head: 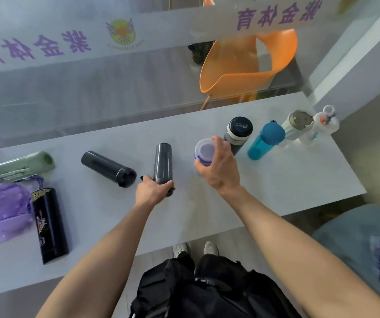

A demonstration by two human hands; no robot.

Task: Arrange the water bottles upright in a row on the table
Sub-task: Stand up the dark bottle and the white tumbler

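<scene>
Head cam: right hand (pixel 217 167) is gripping the clear bottle (pixel 203 152), standing it beside the black-lid bottle (pixel 238 134). Left hand (pixel 153 190) is gripping the lying grey bottle (pixel 163 162) w/ closed fingers; needs tipping upright next.

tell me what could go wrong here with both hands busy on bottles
1. The right hand is setting the clear blue-lidded bottle close beside the upright dark grey bottle; a bump could topple it into the teal bottle.
2. The left hand grips only one end of the lying dark bottle, so it might slip or swing into the other black bottle.
</scene>
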